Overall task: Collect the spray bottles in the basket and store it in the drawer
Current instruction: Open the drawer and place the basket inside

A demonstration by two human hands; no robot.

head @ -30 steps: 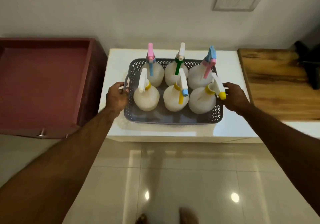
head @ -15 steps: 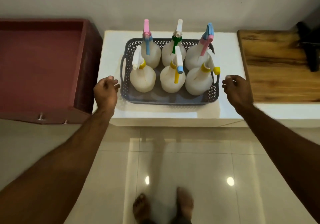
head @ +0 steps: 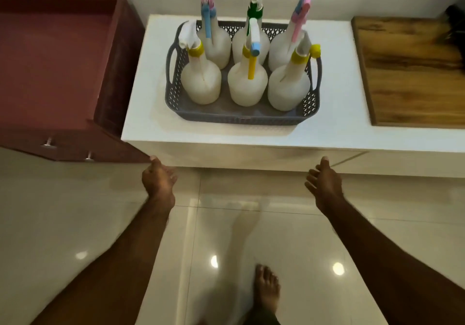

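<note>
Six spray bottles (head: 247, 83) stand upright in a grey basket (head: 241, 117) on a white surface (head: 151, 113). Left of the basket, a red drawer (head: 50, 60) stands open, awaiting it. Below the basket, left hand (head: 158, 182) and right hand (head: 324, 186) hang open, empty.

Six white plastic spray bottles (head: 247, 83) are stood upright in two rows of three inside a grey perforated plastic basket (head: 236, 117), which is set on the white desk (head: 156, 123). The open dark-red wooden drawer (head: 50, 55) is seen just left, apparently empty.
</note>
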